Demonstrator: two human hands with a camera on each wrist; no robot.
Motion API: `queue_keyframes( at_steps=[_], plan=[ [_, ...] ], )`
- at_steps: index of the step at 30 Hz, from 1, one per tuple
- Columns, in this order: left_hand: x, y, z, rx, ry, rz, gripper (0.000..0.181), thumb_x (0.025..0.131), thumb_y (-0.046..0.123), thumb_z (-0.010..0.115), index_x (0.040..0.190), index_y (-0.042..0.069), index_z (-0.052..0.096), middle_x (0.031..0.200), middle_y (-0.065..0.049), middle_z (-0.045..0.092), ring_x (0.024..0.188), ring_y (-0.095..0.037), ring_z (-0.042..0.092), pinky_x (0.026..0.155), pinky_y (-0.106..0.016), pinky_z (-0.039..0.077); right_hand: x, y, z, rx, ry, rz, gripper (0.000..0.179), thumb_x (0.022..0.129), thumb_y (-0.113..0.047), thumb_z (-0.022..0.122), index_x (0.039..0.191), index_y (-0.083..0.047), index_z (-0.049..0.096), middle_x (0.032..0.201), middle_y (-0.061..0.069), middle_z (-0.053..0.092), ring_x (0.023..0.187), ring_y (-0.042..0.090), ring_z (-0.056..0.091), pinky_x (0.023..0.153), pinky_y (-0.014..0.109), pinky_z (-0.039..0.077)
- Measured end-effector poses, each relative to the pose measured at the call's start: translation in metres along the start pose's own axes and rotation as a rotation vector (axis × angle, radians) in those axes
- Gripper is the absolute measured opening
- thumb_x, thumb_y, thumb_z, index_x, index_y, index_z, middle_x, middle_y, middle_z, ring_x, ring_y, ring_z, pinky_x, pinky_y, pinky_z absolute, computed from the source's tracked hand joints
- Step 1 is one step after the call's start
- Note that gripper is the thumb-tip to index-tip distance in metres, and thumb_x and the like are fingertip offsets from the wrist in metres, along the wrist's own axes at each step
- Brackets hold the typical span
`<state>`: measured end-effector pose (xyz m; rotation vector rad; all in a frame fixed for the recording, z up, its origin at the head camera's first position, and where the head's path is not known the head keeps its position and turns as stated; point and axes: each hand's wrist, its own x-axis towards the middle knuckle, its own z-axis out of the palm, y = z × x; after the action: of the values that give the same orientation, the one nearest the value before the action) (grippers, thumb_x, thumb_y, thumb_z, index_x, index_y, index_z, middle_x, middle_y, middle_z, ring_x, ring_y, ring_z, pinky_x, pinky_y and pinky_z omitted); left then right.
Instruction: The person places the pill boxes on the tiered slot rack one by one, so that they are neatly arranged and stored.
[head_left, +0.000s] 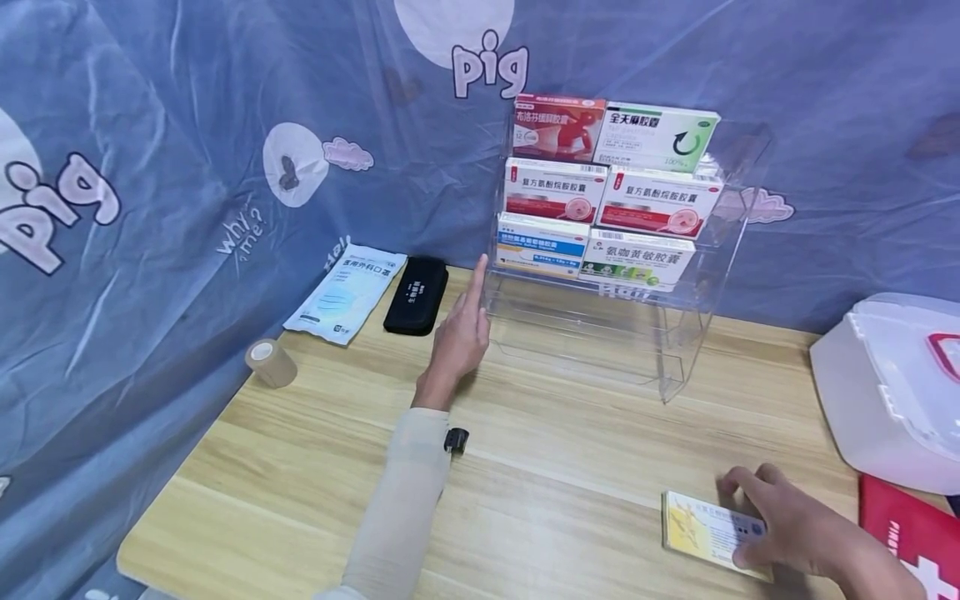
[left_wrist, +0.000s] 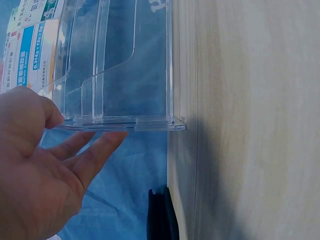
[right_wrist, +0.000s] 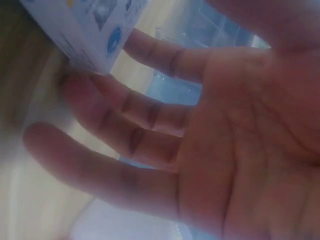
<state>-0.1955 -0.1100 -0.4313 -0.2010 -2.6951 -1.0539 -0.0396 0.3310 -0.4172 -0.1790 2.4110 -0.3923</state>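
Note:
A clear display rack [head_left: 592,333] stands against the cloth backdrop. My left hand [head_left: 462,333] holds its left side panel; in the left wrist view the thumb lies on one face of the panel and the fingers [left_wrist: 100,155] on the other. At the lower right, a white and yellow medicine box [head_left: 701,527] lies on the table. My right hand [head_left: 795,525] grips this box near its right end, thumb at the near edge and fingers at the far edge. Blurred in the right wrist view, the box's corner [right_wrist: 95,35] partly hides a fingertip.
Several medicine boxes [head_left: 611,196] fill the rack's upper tiers. Left of it are a mask packet [head_left: 347,292], a black case [head_left: 417,296] and a brown tape roll [head_left: 273,365]. A white lidded bin [head_left: 862,392] and a red first-aid pouch [head_left: 892,512] sit at the right.

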Motion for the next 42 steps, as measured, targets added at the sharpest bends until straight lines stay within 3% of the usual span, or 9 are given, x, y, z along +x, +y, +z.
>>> queue_keyframes(
  at_steps=[4,12,19,23,26,30,33,36,42],
  plan=[
    [0.0,-0.001,0.0,0.002,-0.007,-0.007,0.089,0.112,0.011,0.048,0.17,0.052,-0.006,0.164,-0.014,0.052,0.083,-0.031,0.062,0.069,-0.046,0.055,0.0,-0.003,0.002,0.009,-0.018,0.013,0.074,0.076,-0.033,0.095,0.137,-0.008,0.062,0.122,0.008,0.058,0.105,0.024,0.057,0.09,0.054,0.055],
    [0.001,-0.002,-0.001,0.007,-0.004,-0.01,0.091,0.111,0.01,0.049,0.17,0.051,-0.006,0.161,-0.016,0.055,0.083,-0.031,0.062,0.071,-0.049,0.056,0.004,-0.004,0.004,-0.005,-0.051,0.043,0.089,0.076,-0.039,0.094,0.147,0.0,0.058,0.126,0.004,0.065,0.107,0.024,0.057,0.097,0.06,0.053],
    [0.001,-0.002,-0.001,0.003,-0.007,-0.004,0.09,0.111,0.01,0.048,0.17,0.051,-0.006,0.162,-0.015,0.054,0.083,-0.031,0.062,0.072,-0.049,0.056,0.002,-0.008,0.009,0.018,0.018,-0.067,0.059,0.075,-0.033,0.095,0.123,-0.015,0.065,0.117,-0.001,0.064,0.105,0.022,0.057,0.093,0.045,0.055],
    [0.001,-0.001,0.0,0.0,-0.006,-0.002,0.089,0.112,0.011,0.048,0.17,0.051,-0.006,0.166,-0.015,0.051,0.082,-0.032,0.062,0.072,-0.049,0.056,0.003,-0.016,0.008,0.021,0.046,-0.08,0.053,0.075,-0.027,0.096,0.116,-0.02,0.063,0.111,-0.003,0.063,0.103,0.019,0.056,0.09,0.041,0.054],
    [0.001,-0.001,0.0,0.001,-0.008,-0.003,0.089,0.112,0.011,0.047,0.17,0.051,-0.006,0.165,-0.015,0.051,0.084,-0.032,0.063,0.072,-0.05,0.056,0.002,-0.017,0.011,0.0,0.151,-0.166,0.051,0.075,-0.024,0.096,0.115,-0.022,0.063,0.11,-0.004,0.063,0.1,0.009,0.055,0.084,0.028,0.05],
    [0.001,-0.001,0.0,-0.001,-0.011,-0.008,0.089,0.112,0.012,0.047,0.17,0.052,-0.007,0.166,-0.014,0.05,0.084,-0.032,0.062,0.071,-0.049,0.056,0.005,-0.02,0.022,-0.018,0.442,-0.415,0.05,0.07,-0.013,0.095,0.11,-0.024,0.068,0.108,-0.008,0.063,0.094,-0.008,0.05,0.077,0.019,0.049],
    [0.0,-0.001,0.0,-0.004,-0.01,-0.012,0.089,0.112,0.012,0.047,0.169,0.053,-0.008,0.169,-0.013,0.047,0.084,-0.032,0.063,0.07,-0.047,0.055,0.012,-0.025,0.027,-0.014,0.63,-0.582,0.054,0.066,0.0,0.095,0.108,-0.024,0.071,0.105,-0.008,0.065,0.096,-0.011,0.052,0.074,0.019,0.051],
    [0.0,-0.001,0.0,-0.006,-0.006,-0.012,0.09,0.112,0.011,0.047,0.169,0.054,-0.009,0.17,-0.012,0.046,0.084,-0.032,0.063,0.069,-0.047,0.054,0.017,-0.033,0.023,0.047,0.68,-0.656,0.057,0.068,0.01,0.09,0.112,-0.021,0.073,0.106,-0.005,0.067,0.098,-0.01,0.057,0.07,0.02,0.057],
    [0.0,-0.001,0.0,-0.003,-0.002,0.005,0.089,0.112,0.011,0.047,0.17,0.052,-0.006,0.163,-0.015,0.053,0.085,-0.032,0.063,0.07,-0.049,0.056,0.02,-0.056,0.002,0.119,0.758,-0.656,0.052,0.074,0.019,0.084,0.116,-0.011,0.076,0.112,0.005,0.069,0.102,-0.013,0.058,0.07,0.015,0.06]
  ],
)
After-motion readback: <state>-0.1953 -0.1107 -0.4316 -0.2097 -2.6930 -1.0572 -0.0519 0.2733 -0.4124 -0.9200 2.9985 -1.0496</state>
